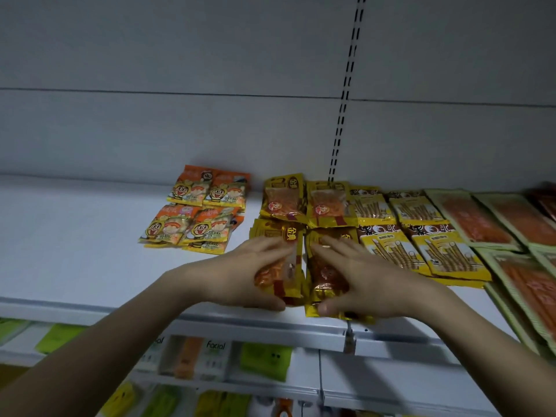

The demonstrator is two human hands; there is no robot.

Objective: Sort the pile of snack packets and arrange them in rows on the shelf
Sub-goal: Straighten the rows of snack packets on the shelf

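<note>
Left hand (240, 272) and right hand (358, 281), fingers straight, each press flat on crinkled glossy gold foil packets (296, 236) lying on the smooth white shelf (75, 236).

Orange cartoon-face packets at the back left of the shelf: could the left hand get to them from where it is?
Probably yes. The left hand rests on a gold packet just right of the orange packets, with only bare shelf between them.

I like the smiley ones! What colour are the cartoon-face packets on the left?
The cartoon-face packets are orange on top and yellow below, seen in the head view.
</note>
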